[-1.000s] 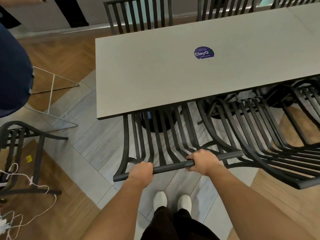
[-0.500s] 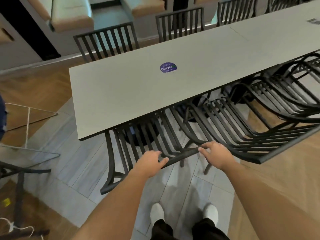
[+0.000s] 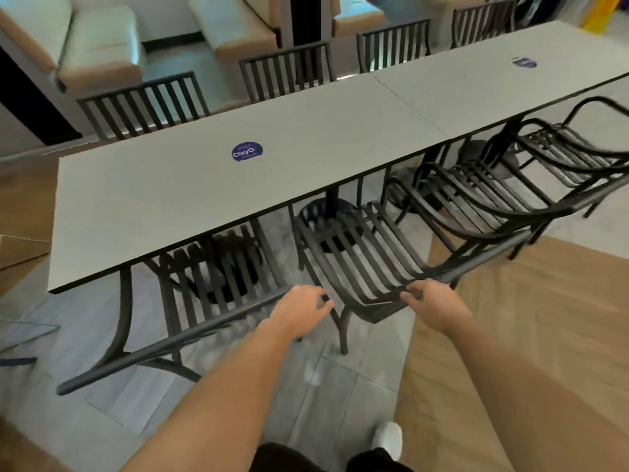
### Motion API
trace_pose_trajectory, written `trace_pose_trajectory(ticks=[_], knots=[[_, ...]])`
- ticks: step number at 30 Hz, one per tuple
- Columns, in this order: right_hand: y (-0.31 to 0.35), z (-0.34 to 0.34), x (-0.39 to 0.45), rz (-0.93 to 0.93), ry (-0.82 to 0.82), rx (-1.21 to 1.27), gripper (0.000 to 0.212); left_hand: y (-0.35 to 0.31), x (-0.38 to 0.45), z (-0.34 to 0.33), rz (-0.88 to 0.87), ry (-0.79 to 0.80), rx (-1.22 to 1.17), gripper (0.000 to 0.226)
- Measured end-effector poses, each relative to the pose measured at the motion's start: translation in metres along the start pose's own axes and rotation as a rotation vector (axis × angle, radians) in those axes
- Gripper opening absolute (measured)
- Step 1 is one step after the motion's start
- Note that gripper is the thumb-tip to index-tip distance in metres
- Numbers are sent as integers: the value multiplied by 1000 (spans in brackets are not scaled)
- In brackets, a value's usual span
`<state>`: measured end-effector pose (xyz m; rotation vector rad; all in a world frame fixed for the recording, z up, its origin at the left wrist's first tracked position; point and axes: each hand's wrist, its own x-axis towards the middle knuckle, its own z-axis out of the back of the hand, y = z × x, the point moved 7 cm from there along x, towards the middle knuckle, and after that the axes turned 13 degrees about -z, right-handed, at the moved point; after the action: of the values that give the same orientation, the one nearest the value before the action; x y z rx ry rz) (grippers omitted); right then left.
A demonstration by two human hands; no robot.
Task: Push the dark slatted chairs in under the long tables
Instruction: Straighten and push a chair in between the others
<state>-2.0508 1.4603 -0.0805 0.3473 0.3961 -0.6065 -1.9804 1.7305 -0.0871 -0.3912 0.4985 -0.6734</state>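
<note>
A dark slatted chair (image 3: 170, 342) stands at the left with its seat under the long grey table (image 3: 163, 199). To its right, a second slatted chair (image 3: 367, 264) sticks out from the table edge. My left hand (image 3: 299, 311) hovers with loose fingers in the gap between the two chairs' top rails and holds nothing. My right hand (image 3: 435, 304) reaches its straight fingers onto the left end of the second chair's top rail. A third chair (image 3: 476, 199) and another chair (image 3: 561, 151) follow along the same side, seats partly out.
A second grey table (image 3: 476, 86) butts onto the first at the right. Three slatted chairs (image 3: 289, 69) line the far side, with padded benches (image 3: 102, 46) behind. A round blue sticker (image 3: 247, 152) lies on the near table. Tile floor meets wood flooring (image 3: 527, 318) at my right.
Both hands gripped the left chair's top rail, then let go. They have moved right, toward the second chair, and the view has swung right along the table.
</note>
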Motion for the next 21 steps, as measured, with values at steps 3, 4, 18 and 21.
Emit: trace_pose_trajectory(ticks=[3,4,18,21], knots=[[-54,22,16,15,-8,-37,37,-51,27,-21,-21,-27,-39,50],[-69,29,22,10,-10,-38,38,-67,36,-28,-29,-25,-44,49],[-114,83,87,32,-15,-80,38,-130,147,-47,-77,74,-46,45],[-113,88,107,38,-6,-95,43,-125,168,-47,-60,107,-79,46]])
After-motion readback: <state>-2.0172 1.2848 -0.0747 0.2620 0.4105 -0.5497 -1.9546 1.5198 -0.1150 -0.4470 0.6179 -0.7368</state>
